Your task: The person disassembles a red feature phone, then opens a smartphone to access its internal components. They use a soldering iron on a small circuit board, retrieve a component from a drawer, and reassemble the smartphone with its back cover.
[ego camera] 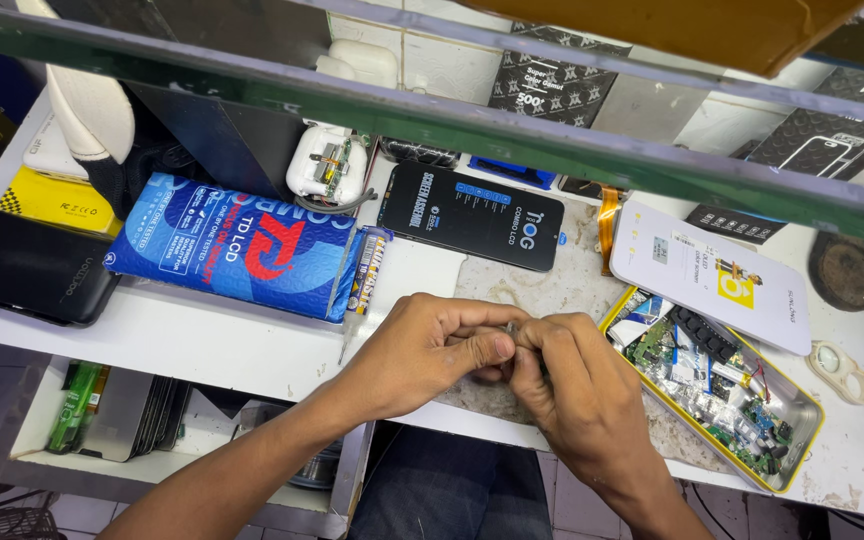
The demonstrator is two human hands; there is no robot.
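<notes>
Since your left hand (432, 345) and right hand (562, 375) pinch shut on a tiny part (509, 328), probably metal, grip its edges lightly.

White workbench (252, 345), blue padded pouch (227, 245), black phone screen (477, 213), yellow parts tin (717, 385), worn mat (552, 285)

A blue padded pouch (237, 246) with a red emblem is lying toward the white worktop's (242, 340) left edge, a black screen panel (474, 214) is sitting mid-top, and a yellow-rimmed tin (790, 468) is showing green circuit scraps.
</notes>
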